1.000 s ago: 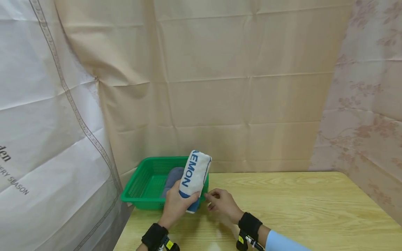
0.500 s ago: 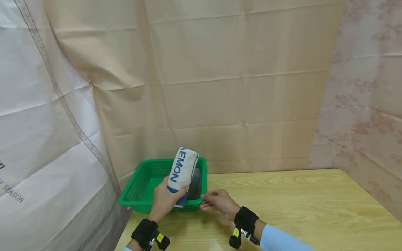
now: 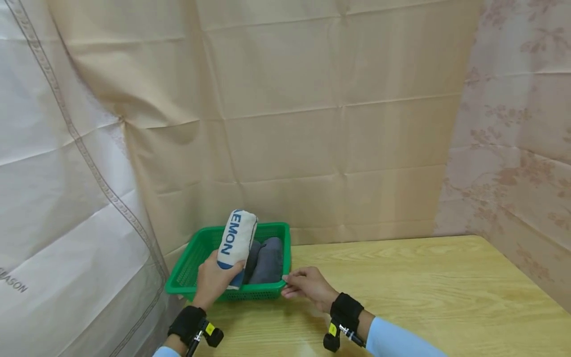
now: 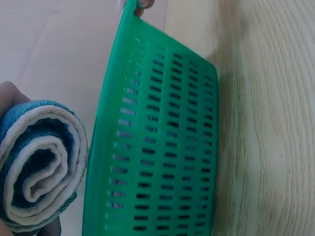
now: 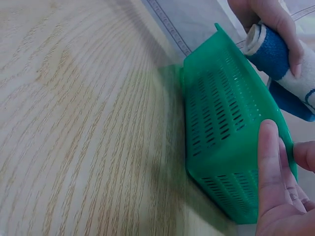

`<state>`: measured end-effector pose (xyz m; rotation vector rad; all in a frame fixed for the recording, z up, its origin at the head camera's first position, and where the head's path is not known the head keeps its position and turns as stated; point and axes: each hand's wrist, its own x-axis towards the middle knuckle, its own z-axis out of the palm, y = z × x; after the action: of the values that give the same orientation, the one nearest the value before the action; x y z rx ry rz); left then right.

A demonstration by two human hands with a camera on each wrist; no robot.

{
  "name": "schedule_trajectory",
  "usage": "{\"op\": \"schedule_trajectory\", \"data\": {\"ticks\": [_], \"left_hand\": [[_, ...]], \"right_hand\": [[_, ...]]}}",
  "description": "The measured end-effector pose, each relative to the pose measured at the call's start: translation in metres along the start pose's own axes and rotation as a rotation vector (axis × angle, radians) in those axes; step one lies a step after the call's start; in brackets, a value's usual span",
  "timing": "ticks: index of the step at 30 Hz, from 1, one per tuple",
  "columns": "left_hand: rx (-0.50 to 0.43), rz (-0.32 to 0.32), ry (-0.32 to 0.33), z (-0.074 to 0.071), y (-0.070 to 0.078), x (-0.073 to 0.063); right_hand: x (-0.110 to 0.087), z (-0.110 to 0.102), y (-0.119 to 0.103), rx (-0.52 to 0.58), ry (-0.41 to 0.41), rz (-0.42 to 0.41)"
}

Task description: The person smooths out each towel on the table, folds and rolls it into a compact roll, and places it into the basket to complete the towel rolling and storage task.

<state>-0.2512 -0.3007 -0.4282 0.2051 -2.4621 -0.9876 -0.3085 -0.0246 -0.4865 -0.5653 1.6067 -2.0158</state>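
Observation:
My left hand point(image 3: 211, 280) grips a rolled towel point(image 3: 236, 239), white with blue lettering and a blue end, over the green plastic basket point(image 3: 250, 293). The left wrist view shows the coiled end of the towel point(image 4: 74, 142) just outside the basket's slotted wall point(image 4: 157, 132). Two dark grey rolled cloths point(image 3: 270, 260) lie side by side in the basket's right part, one partly hidden behind the towel. At the front right corner, my right hand point(image 3: 312, 287) pinches the basket rim between thumb point(image 5: 305, 155) and fingers point(image 5: 270, 162).
The basket stands at the left end of a light wood-grain table point(image 3: 383, 287). Behind it hangs a beige cloth point(image 3: 285, 148), with a white printed cloth point(image 3: 67, 223) on the left and a floral one point(image 3: 513, 148) on the right. Both wrists wear black straps.
My left hand has carried the rolled towel leftward across the basket, uncovering the grey rolled cloths. My right hand has come onto the basket's corner rim. The head view has shifted slightly.

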Motion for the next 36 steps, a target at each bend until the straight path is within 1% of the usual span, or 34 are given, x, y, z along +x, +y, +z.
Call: {"op": "schedule_trajectory", "data": {"ticks": [6, 9, 16, 21, 27, 32, 36], "left_hand": [[0.054, -0.028, 0.012, -0.004, -0.011, 0.01], [0.077, -0.04, 0.018, -0.008, -0.017, 0.012], [0.112, -0.068, -0.012, -0.022, -0.027, 0.016], [0.154, -0.077, -0.022, -0.03, -0.035, 0.021], [0.197, -0.063, -0.029, -0.032, -0.045, 0.029], [0.223, -0.079, -0.055, -0.033, -0.052, 0.032], [0.232, -0.095, -0.065, -0.034, -0.053, 0.035]], "right_hand": [[0.0, 0.0, -0.001, 0.01, 0.01, 0.006], [-0.001, 0.001, 0.0, 0.001, 0.011, 0.005], [0.0, -0.001, 0.002, -0.008, 0.018, 0.003], [0.0, 0.0, 0.002, -0.006, 0.022, 0.005], [-0.001, 0.0, 0.001, -0.003, 0.03, 0.013], [-0.003, 0.0, 0.0, -0.007, 0.021, 0.022], [-0.002, -0.001, -0.001, -0.008, 0.02, 0.014]]}}
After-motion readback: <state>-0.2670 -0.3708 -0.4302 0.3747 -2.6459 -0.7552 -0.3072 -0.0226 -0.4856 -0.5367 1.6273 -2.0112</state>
